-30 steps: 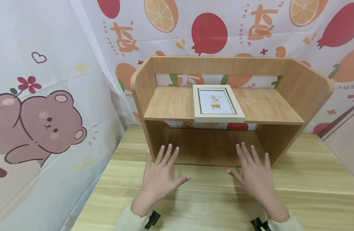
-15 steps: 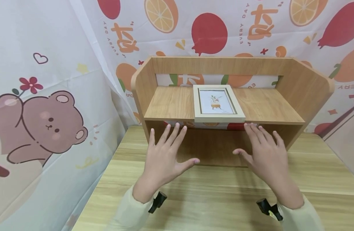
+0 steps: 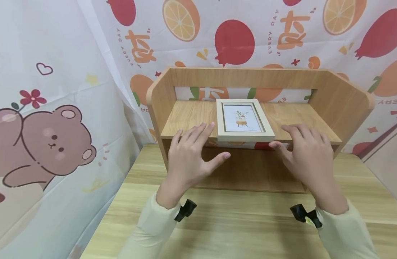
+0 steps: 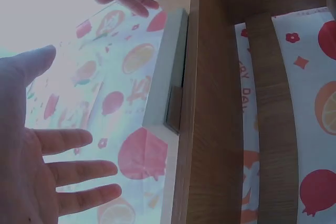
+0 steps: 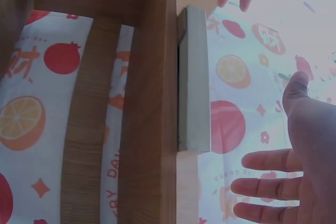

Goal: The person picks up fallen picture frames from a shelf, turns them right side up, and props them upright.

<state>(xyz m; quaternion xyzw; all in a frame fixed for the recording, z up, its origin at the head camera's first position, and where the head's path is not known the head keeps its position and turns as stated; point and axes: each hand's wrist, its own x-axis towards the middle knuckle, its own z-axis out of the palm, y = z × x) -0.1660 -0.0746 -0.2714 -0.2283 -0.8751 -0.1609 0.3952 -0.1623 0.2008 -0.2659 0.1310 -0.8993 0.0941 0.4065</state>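
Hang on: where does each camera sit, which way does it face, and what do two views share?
Head: worn on the head, facing forward and down at the shelf, picture frame and table; left grip, right grip and sleeves show.
Left wrist: worn there, facing the shelf's front and picture frame's edge; left grip at image left, right grip at top.
Right wrist: worn there, facing the same things; right grip at image right, part of left grip at top.
Shared: both wrist views show the picture frame and printed cloth.
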